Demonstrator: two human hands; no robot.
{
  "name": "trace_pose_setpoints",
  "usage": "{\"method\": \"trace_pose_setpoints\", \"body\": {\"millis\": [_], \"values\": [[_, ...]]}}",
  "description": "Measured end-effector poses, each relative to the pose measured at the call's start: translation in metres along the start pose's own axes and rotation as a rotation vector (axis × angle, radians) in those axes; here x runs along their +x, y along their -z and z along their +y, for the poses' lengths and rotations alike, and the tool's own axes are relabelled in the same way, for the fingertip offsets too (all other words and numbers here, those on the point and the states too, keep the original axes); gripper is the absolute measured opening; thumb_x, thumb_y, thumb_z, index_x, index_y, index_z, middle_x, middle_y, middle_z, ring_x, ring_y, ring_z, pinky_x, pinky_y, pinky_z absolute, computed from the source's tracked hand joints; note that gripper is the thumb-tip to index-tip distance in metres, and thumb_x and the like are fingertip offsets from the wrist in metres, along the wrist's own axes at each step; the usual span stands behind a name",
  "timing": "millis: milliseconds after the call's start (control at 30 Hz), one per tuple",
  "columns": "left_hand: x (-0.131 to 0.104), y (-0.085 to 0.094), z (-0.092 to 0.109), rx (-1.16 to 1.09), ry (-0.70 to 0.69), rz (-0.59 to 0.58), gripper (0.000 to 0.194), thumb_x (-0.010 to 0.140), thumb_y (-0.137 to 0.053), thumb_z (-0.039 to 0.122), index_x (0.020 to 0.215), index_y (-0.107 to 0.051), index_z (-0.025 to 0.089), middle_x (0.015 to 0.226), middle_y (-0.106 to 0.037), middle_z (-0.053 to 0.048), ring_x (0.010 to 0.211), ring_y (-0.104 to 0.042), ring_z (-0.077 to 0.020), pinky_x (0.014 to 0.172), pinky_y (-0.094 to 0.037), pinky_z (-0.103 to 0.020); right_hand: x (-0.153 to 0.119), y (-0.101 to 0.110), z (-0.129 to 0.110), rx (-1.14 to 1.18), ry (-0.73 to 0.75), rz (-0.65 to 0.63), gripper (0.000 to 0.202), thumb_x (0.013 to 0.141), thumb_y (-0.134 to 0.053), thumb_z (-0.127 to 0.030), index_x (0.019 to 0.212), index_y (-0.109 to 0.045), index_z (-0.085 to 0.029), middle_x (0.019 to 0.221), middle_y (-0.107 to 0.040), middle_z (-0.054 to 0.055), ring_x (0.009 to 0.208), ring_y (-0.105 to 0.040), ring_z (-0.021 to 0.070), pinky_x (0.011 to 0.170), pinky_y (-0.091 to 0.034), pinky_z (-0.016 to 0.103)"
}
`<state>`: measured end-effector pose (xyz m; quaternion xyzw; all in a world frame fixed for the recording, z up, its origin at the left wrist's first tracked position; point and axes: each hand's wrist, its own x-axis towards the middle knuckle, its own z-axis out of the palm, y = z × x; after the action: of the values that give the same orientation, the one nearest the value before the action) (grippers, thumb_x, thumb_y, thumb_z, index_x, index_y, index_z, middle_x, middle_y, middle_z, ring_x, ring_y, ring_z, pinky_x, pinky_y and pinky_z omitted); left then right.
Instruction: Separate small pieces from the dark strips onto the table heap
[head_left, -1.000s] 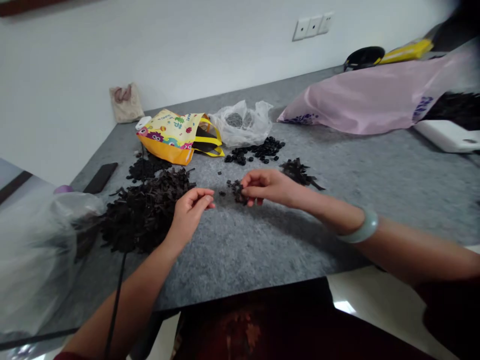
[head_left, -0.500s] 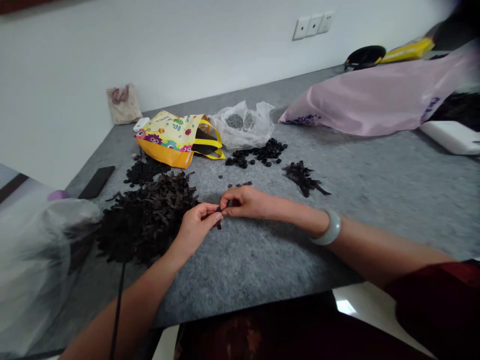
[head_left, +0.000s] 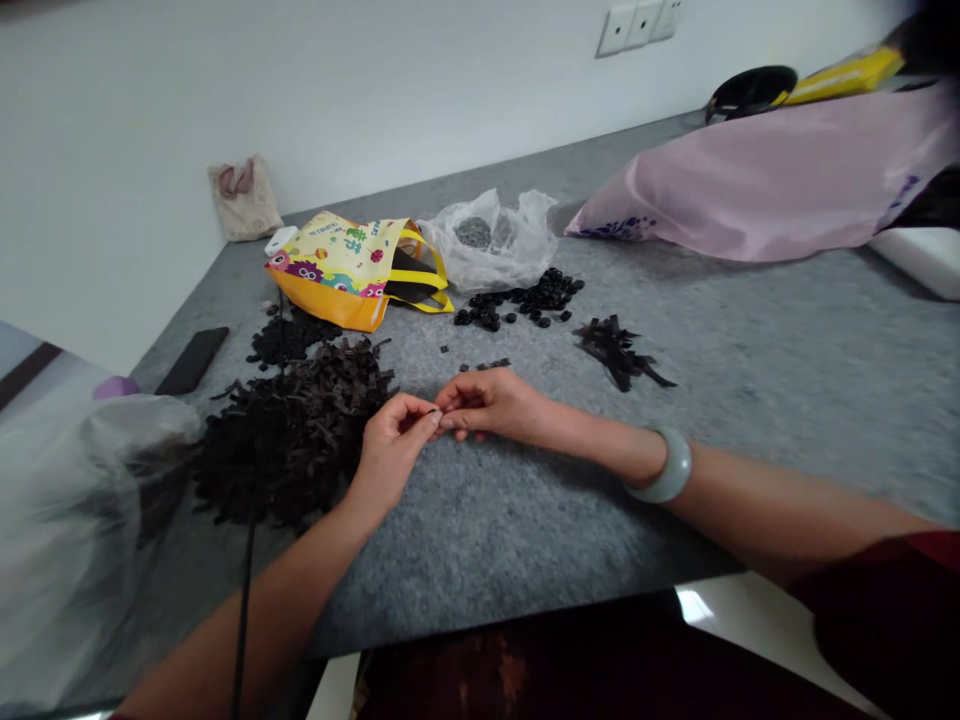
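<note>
A small dark piece point(head_left: 434, 411) sits between the fingertips, mostly hidden by them, a little above the counter point(head_left: 487, 545). The left hand point(head_left: 386, 460) is closed on it in a thumb-and-forefinger pinch; the right hand point(head_left: 502, 408) meets it there, thumb and forefinger drawn together, apparently on the same piece. Holding so small a thing from both sides probably keeps it steady and lets each hand turn or tug its own end.

The supplies ring the grip, likely for short reaches: a big heap of dark strips point(head_left: 300, 440) just left of it, a loose bunch of strips point(head_left: 622, 352) to its right, and black round pieces point(head_left: 517, 300) beyond it. A short row of little bits point(head_left: 484, 366) lies just past the right knuckles, seemingly kept apart from the heaps. The clear plastic bag point(head_left: 487, 245) and yellow tote point(head_left: 345, 270) stand farther out, perhaps to leave the middle free.

Both forearms angle inward from either side, the right one stretched lower and flatter with a bangle point(head_left: 667, 465) near the wrist. The right hand's remaining fingers curl loosely beneath its palm.
</note>
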<state>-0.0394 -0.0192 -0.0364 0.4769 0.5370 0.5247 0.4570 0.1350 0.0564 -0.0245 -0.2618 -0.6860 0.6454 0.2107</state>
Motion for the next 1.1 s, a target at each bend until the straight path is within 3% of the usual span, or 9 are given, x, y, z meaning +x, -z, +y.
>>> {"method": "trace_pose_setpoints", "body": {"millis": [133,333,433,567,700,900,1100], "values": [[-0.001,0.002,0.007,0.143,-0.067,-0.053,0.013,0.085,-0.066,0.032,0.080,-0.066,0.020,0.070,-0.067,0.001,0.064,-0.065,-0.0143,0.065,-0.050,-0.027,-0.001,0.003,-0.001,-0.073,-0.005,0.010,0.016,0.083,-0.069,-0.030,0.090,-0.066,-0.016,0.071,-0.066,-0.001,0.056,-0.059,0.0084,0.047,-0.044,0.018],[0.003,0.005,0.010,0.571,-0.397,-0.003,0.015,0.086,-0.059,0.020,0.072,-0.062,0.022,0.069,-0.062,0.000,0.070,-0.061,-0.0167,0.070,-0.046,-0.029,0.002,0.005,-0.005,-0.228,0.023,-0.009,0.010,0.084,-0.064,-0.024,0.078,-0.062,-0.016,0.065,-0.059,-0.004,0.047,-0.052,0.0051,0.046,-0.041,0.018],[0.007,0.007,0.003,0.573,-0.355,-0.026,0.014,0.091,-0.055,0.022,0.078,-0.062,0.021,0.071,-0.063,0.000,0.069,-0.062,-0.0161,0.069,-0.047,-0.028,0.005,0.016,-0.004,-0.244,-0.022,0.014,0.007,0.083,-0.061,-0.023,0.079,-0.060,-0.018,0.069,-0.062,-0.003,0.045,-0.053,0.0060,0.045,-0.041,0.020],[0.013,0.009,-0.006,0.540,-0.297,-0.037,0.012,0.092,-0.055,0.025,0.092,-0.065,0.020,0.084,-0.065,-0.002,0.075,-0.066,-0.0167,0.071,-0.050,-0.029,0.005,0.046,-0.002,-0.211,-0.068,0.194,0.007,0.083,-0.061,-0.024,0.083,-0.056,-0.020,0.074,-0.067,0.000,0.051,-0.058,0.0098,0.041,-0.040,0.021],[0.026,0.010,-0.002,0.724,-0.320,-0.148,0.022,0.087,-0.057,0.016,0.105,-0.069,0.020,0.098,-0.066,-0.006,0.086,-0.066,-0.0199,0.082,-0.053,-0.034,0.003,0.064,0.000,-0.196,-0.040,0.332,0.012,0.081,-0.066,-0.025,0.090,-0.060,-0.020,0.075,-0.067,0.001,0.054,-0.056,0.0108,0.043,-0.041,0.021],[0.052,0.005,-0.001,0.958,-0.401,-0.256,0.038,0.087,-0.052,0.009,0.116,-0.070,0.025,0.101,-0.062,-0.006,0.095,-0.064,-0.0228,0.090,-0.051,-0.039,0.000,0.058,0.006,-0.263,0.056,0.236,0.013,0.085,-0.062,-0.030,0.092,-0.063,-0.019,0.071,-0.062,-0.001,0.053,-0.053,0.0099,0.045,-0.038,0.023],[0.060,0.009,-0.011,0.875,-0.393,-0.267,0.023,0.086,-0.057,0.013,0.094,-0.074,0.025,0.091,-0.063,-0.003,0.091,-0.063,-0.0210,0.089,-0.051,-0.037,-0.002,0.054,0.006,-0.289,0.084,0.222,0.013,0.087,-0.059,-0.029,0.093,-0.063,-0.018,0.070,-0.060,-0.002,0.054,-0.053,0.0104,0.048,-0.039,0.023]]}}
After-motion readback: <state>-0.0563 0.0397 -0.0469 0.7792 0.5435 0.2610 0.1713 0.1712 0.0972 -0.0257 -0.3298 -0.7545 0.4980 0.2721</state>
